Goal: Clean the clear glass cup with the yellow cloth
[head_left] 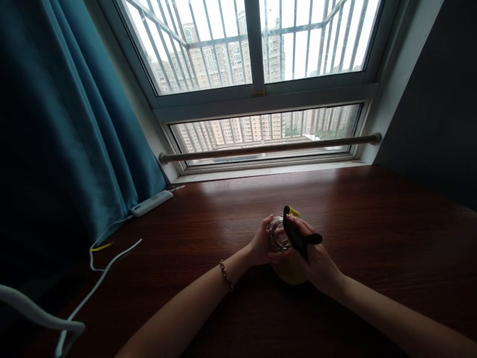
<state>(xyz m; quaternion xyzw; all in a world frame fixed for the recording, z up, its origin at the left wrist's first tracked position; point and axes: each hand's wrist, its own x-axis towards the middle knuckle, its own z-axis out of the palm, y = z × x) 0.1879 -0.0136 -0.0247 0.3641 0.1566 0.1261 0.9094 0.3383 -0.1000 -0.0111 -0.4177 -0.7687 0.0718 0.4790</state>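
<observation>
My left hand (pixel 261 244) wraps around a small clear glass (pixel 276 233) over the middle of the dark wooden table (pixel 372 223). My right hand (pixel 316 261) presses against the glass from the right and holds a yellow cloth (pixel 288 271) that shows below and behind the glass. A dark strip-like object (pixel 298 237) lies across my right hand's fingers and over the glass rim; I cannot tell what it is. A beaded bracelet (pixel 226 274) sits on my left wrist.
A white power strip (pixel 151 203) lies at the table's far left corner, with white cables (pixel 93 288) trailing toward the front left. A teal curtain (pixel 63 124) hangs at the left. A barred window (pixel 257 74) with a rail (pixel 268 147) runs along the back.
</observation>
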